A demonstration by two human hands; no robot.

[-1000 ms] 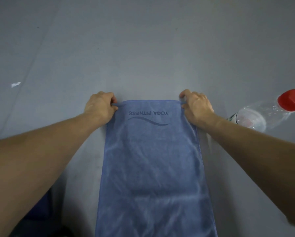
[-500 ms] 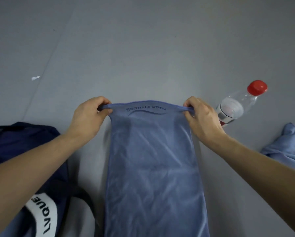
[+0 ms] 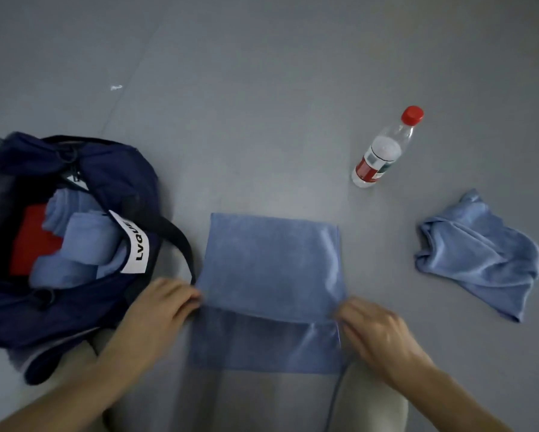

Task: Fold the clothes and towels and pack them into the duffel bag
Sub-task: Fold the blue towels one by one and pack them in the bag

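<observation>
Towel [image 3: 271,260] now folded back on itself, L hand [image 3: 159,307] & R hand [image 3: 371,328] pinching the folded-over corners.

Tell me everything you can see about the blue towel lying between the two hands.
The blue towel is a plain, soft-looking rectangular cloth lying flat on the grey floor, right of the duffel bag. Its far part is doubled back toward the person, so an upper layer covers most of the lower one, leaving a near strip showing. The left hand and right hand each pinch a corner of the upper layer's near edge.
</observation>
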